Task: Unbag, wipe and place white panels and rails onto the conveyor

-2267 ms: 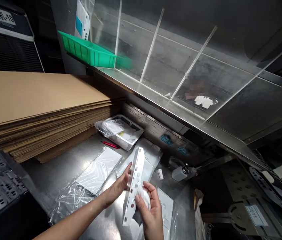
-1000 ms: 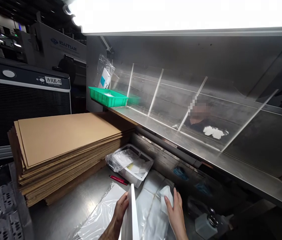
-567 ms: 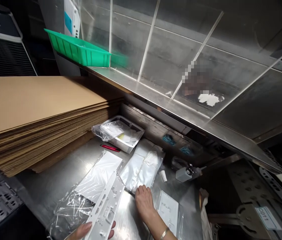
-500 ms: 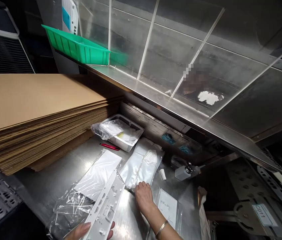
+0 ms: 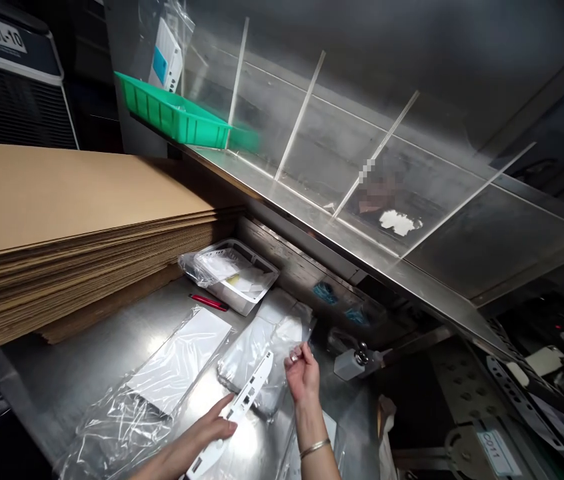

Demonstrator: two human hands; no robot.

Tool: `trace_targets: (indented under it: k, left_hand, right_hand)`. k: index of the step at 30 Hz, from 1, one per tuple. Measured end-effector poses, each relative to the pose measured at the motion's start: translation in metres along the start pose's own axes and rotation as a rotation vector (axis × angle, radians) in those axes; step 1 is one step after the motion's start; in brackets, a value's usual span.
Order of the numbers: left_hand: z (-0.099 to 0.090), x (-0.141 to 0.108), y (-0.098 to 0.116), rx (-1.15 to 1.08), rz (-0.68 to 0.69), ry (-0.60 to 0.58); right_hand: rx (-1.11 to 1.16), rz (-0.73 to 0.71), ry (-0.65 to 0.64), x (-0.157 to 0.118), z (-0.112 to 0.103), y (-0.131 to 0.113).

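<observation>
White plastic panel [image 5: 243, 398] lies gripped in the left hand [image 5: 197, 437], the right hand [image 5: 303, 377] pinched just beside it.

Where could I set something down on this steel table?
Bare steel lies between the cardboard stack and bagged white sheet, and beyond the right hand. It's crowded around the left hand and white strip.

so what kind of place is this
Most likely a factory packing station: a stack of corrugated cardboard sheets, a stainless steel bench with clear plastic bags, and a green plastic tray.
</observation>
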State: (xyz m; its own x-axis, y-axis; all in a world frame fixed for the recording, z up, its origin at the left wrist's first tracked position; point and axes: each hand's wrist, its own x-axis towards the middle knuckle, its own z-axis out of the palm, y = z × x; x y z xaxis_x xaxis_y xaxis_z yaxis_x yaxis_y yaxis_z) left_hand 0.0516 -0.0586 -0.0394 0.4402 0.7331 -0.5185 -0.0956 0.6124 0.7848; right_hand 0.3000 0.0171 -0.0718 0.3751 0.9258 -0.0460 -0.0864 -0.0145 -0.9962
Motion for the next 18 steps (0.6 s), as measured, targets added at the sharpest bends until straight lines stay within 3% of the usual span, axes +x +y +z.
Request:
trace_targets:
  k: [2, 5, 7, 9, 11, 13, 16, 18]
  left_hand:
    - [-0.001, 0.001, 0.004, 0.011, -0.018, -0.065]
    - [0.008, 0.007, 0.019, 0.015, 0.106, -0.201]
    - [0.02, 0.013, 0.032, 0.101, 0.149, -0.188]
    - [0.034, 0.016, 0.045, 0.117, 0.09, -0.169]
    - [0.044, 0.016, 0.055, -0.069, -0.072, -0.211]
    - [0.05, 0.011, 0.06, -0.421, -0.181, -0.3]
    - [0.049, -0.002, 0.056, -0.856, -0.082, -0.39]
    - [0.043, -0.01, 0.044, -0.887, -0.014, -0.355]
  right_hand:
    - [0.029, -0.043, 0.085, 0.0, 0.005, -0.006]
    - [-0.001, -0.109, 0.148, -0.005, 0.01, -0.013]
    - [-0.051, -0.177, 0.163, -0.014, 0.01, -0.019]
    - [-0.112, -0.251, 0.152, -0.025, 0.007, -0.026]
    - [-0.222, -0.341, 0.08, -0.035, 0.006, -0.032]
    - [-0.4, -0.471, -0.012, -0.044, 0.01, -0.039]
    - [-0.592, -0.606, -0.057, -0.063, 0.031, -0.053]
    - [-0.581, -0.574, -0.105, -0.086, 0.051, -0.06]
